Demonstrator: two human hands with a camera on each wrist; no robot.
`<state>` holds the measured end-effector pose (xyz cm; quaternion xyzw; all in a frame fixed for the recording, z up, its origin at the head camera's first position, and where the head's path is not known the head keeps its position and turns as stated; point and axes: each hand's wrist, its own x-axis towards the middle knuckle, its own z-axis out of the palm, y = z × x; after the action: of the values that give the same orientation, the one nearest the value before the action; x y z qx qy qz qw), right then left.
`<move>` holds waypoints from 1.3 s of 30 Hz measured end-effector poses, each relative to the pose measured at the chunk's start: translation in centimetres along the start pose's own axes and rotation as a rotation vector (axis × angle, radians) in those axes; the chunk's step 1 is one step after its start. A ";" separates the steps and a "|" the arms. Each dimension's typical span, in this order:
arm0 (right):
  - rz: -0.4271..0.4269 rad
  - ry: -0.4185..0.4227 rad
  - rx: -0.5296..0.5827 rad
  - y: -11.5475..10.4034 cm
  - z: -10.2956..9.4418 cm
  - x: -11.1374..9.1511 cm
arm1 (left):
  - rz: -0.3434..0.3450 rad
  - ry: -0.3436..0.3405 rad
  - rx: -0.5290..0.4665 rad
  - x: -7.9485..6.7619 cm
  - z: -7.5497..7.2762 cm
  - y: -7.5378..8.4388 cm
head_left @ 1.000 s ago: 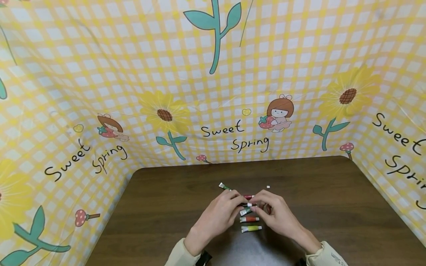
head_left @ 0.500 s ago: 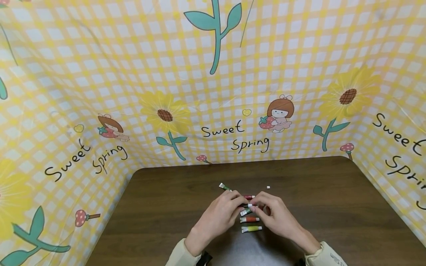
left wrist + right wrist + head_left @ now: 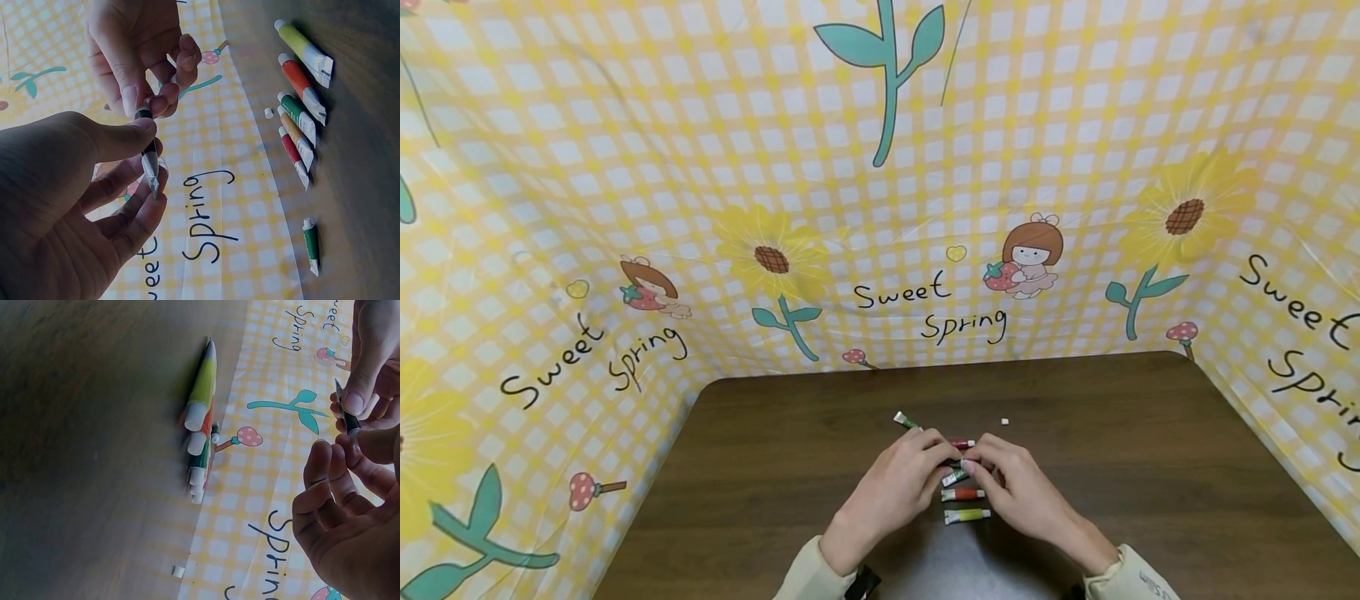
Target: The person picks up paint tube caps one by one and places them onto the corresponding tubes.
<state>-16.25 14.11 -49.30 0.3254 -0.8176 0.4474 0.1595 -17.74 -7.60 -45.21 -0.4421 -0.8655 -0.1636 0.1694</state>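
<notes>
Between both hands is a small paint tube (image 3: pixel 150 159) with a black band and a silvery crimped end. My left hand (image 3: pixel 895 479) pinches its body between thumb and fingers. At the tube's other end, my right hand (image 3: pixel 1026 487) pinches the white cap, mostly covered by the fingertips. Beneath the hands, a green paint tube (image 3: pixel 955 477), an orange-red one (image 3: pixel 962 495) and a yellow one (image 3: pixel 967 517) lie in a row. A dark red tube (image 3: pixel 961 444) lies farther back, and an ochre tube (image 3: pixel 298 132) shows in the left wrist view.
Beyond the left hand, another small green tube (image 3: pixel 907 421) lies at an angle. A loose white cap (image 3: pixel 1004 422) sits on the brown wooden table (image 3: pixel 775 433) behind the right hand. Yellow checked cloth (image 3: pixel 880 208) hangs around the table's back and sides.
The right fingertips have shifted slightly and now cover more of the white cap. The left hand keeps its hold on the tube; the tubes on the table have not moved.
</notes>
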 end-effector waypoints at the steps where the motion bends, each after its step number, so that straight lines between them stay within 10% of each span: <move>1: -0.002 -0.003 -0.009 0.0 0.0 0.0 | -0.001 0.001 -0.001 0.0 0.0 0.0; 39: 0.149 -0.016 -0.220 4.6 -2.4 0.7 | -0.112 -0.130 0.039 2.0 3.3 -2.1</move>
<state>-19.98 17.66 -50.46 0.2479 -0.8849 0.3631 0.1538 -21.12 -5.90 -47.56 -0.3994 -0.9010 -0.1267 0.1122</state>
